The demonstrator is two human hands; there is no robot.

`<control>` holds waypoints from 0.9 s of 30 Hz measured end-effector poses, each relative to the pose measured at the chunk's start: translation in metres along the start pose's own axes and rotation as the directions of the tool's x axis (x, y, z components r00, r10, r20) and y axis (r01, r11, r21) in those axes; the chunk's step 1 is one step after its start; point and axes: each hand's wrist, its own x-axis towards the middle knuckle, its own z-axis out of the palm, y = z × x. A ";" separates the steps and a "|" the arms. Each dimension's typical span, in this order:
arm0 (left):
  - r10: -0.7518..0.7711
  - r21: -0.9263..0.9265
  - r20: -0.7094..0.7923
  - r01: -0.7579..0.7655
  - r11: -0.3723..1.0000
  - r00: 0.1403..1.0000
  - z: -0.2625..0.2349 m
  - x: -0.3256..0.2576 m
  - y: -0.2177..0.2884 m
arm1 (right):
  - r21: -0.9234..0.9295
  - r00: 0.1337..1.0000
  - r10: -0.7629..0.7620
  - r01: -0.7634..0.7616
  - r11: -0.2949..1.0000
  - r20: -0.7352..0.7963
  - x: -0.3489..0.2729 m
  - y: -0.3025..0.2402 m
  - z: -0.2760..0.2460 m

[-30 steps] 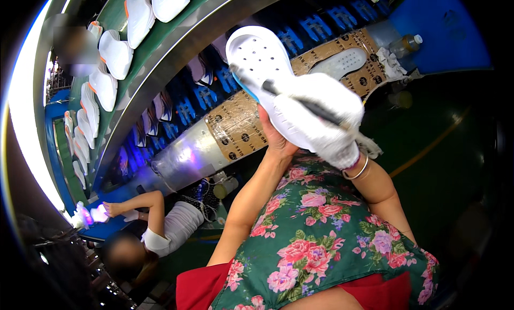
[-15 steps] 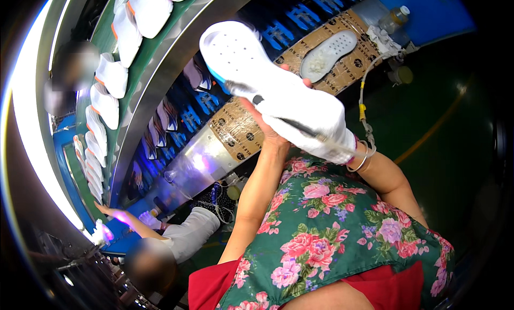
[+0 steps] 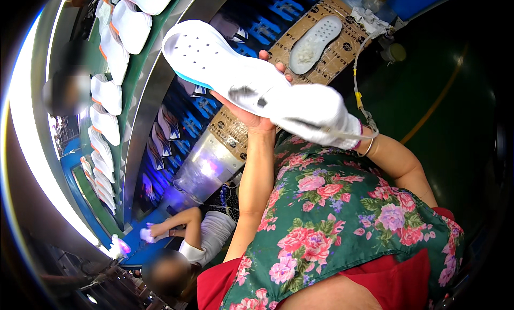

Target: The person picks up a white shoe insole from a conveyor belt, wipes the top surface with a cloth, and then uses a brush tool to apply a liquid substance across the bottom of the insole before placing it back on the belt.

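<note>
Since half a second ago the white shoe sole has swung further out to the left and lies flatter across the view, its perforated underside turned up toward the camera and a thin blue edge showing along its lower rim. It sits in the bare left hand, whose palm is under the sole's middle while the fingertips curl over its far edge, so that hand is clamped on the sole. Just to the right, the right hand wears a white glove and presses down on the heel end of the same sole; its fingers are closed over that end, and a dark smudge marks the sole right beside them. A bangle circles the right wrist, and a thin white cord runs up from near that wrist. Beyond the hands, a second pale sole lies on a strip of brown cardboard. Far to the left of the hands, a row of white shoes rides a green conveyor. Below the left forearm, a co-worker's gloved hand rests on a blue surface.
</note>
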 end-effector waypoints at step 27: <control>-0.477 0.290 0.042 0.446 0.847 0.878 0.023 0.023 0.060 | -0.273 0.912 -0.181 0.292 0.916 0.368 -0.001 -0.003 -0.008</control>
